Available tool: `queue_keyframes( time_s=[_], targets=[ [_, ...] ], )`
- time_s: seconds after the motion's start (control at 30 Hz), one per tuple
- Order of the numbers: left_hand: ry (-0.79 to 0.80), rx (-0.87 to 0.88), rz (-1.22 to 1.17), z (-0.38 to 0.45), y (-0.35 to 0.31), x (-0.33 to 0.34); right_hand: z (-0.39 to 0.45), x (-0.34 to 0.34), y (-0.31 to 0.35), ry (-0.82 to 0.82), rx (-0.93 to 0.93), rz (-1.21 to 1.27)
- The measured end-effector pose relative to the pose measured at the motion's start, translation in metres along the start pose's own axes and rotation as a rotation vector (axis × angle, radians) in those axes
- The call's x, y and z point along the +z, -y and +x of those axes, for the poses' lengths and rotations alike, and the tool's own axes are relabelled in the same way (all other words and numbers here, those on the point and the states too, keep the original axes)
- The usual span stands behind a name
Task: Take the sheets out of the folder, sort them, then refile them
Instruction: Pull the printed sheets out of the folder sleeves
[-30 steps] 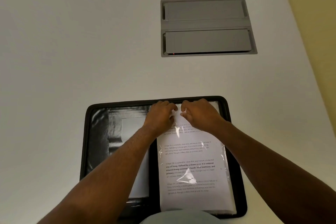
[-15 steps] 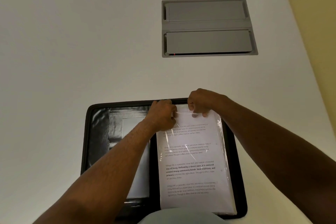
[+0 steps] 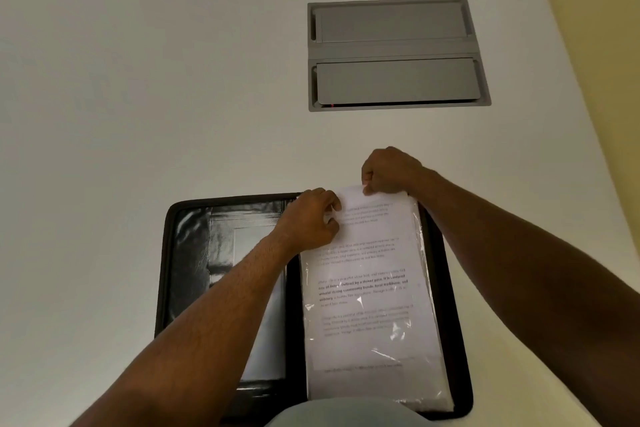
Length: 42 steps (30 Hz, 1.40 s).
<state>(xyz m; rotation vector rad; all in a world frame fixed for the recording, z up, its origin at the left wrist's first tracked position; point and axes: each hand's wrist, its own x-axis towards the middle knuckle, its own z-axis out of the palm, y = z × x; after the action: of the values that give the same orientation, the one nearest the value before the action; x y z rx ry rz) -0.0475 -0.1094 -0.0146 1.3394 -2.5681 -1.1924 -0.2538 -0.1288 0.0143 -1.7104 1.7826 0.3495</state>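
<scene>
Resting on the pale table point(image 3: 138, 97), the black folder point(image 3: 187, 253) lies open, its near edge at the person's lap. A grey hatch point(image 3: 394, 52) is set in the table, well beyond both hands. The right half of the folder carries a stack of clear sleeves point(image 3: 426, 288) holding printed sheets. The top sheet point(image 3: 363, 288) has its long axis running away from the person, so nearly all of it lies on the near side of both grips, and its far edge stands just past the sleeve mouth. The right hand point(image 3: 389, 172) pinches that far edge between thumb and curled fingers; it is the hand farther out along the sheet. The left hand point(image 3: 311, 218), just left of and nearer than the right, has its fingers curled at the sleeve's top left corner; it appears to pinch the sleeve there. Judged from this, withdrawal runs along the long axis, away from the body. The print shows several paragraphs, one in bold; the words are too blurred to read with confidence.
</scene>
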Motion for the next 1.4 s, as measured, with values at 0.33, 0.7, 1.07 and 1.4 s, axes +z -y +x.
queue_keyframes(
  time_s=[0.33, 0.7, 1.07, 1.4],
  targets=[
    [-0.047, -0.013, 0.013, -0.005, -0.002, 0.006, 0.007, -0.067, -0.019, -0.279, -0.006, 0.189],
    [-0.053, 0.015, 0.097, -0.006, 0.003, 0.020, -0.042, -0.181, -0.047, -0.634, -0.058, 0.233],
    [0.068, -0.059, 0.287, -0.001, -0.004, 0.025, -0.137, -0.203, -0.146, -0.817, 0.051, 0.557],
    [0.101, -0.138, 0.382, 0.006, -0.010, 0.034, -0.194, -0.167, -0.241, -0.390, 0.208, 0.673]
  ],
)
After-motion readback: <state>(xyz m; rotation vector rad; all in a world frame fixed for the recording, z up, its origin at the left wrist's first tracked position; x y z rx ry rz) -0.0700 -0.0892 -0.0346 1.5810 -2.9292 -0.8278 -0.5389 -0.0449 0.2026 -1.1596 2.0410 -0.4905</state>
